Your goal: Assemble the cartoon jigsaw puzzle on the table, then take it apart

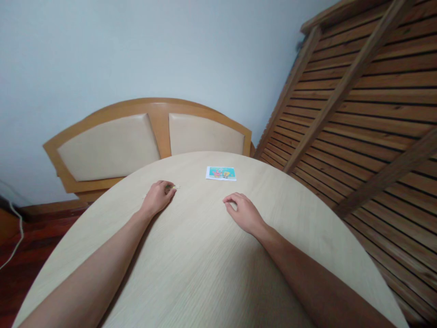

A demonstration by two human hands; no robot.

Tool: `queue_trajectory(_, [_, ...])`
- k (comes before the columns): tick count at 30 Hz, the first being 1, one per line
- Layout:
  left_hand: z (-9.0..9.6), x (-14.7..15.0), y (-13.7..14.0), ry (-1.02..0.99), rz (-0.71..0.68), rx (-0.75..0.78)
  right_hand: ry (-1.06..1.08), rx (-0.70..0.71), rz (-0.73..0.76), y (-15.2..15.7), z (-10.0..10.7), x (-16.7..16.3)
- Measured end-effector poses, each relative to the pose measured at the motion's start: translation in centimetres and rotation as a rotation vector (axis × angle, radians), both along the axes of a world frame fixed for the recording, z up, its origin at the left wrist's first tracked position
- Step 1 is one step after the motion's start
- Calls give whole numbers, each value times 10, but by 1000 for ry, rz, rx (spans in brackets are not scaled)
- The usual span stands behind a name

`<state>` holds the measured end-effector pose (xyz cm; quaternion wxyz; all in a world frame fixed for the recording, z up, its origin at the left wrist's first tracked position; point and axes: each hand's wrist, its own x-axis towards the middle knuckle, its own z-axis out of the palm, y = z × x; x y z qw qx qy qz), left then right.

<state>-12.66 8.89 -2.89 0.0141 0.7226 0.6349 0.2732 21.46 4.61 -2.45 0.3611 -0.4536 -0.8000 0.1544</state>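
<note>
On the left part of the table, my left hand (159,197) is closed with its fingers curved down. Small pale pieces (176,187) show at its thumb and fingertips, too small to name, and the palm hides whatever lies beneath. My right hand (243,212) hovers or rests right of the middle, fingers curled in and the tips close to the thumb. What it pinches, if anything, cannot be made out. Beyond both hands lies a flat picture card (221,173) with a white border, showing pink and yellow cartoon figures on turquoise.
The round, pale wood-grain table (191,273) fills the foreground. Behind it stands a wooden headboard (159,118) with cream padded panels against the wall. A slatted wooden frame (358,114) leans along the right side. A white cable (21,223) hangs at far left.
</note>
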Motion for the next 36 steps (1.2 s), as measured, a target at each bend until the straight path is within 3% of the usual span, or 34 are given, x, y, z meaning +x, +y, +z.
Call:
queue_trajectory(8, [0, -10, 6, -106, 89, 55, 35, -18, -61, 6, -7, 6])
queue_trajectory(13, [7, 3, -2, -80, 71, 62, -70, -27, 118, 4, -5, 21])
queue_trajectory(18, [13, 25, -19, 119, 270, -36, -124, 20, 65, -6, -2, 22])
queue_trajectory(23, [14, 31, -18, 135, 387, -165, -162, 41, 17, -7, -2, 17])
queue_trajectory(29, [12, 31, -4, 184, 348, -143, -165, 49, 38, -4, -2, 18])
queue_trajectory(36, [11, 28, -7, 162, 298, -103, -180, 36, 70, -5, 1, 22])
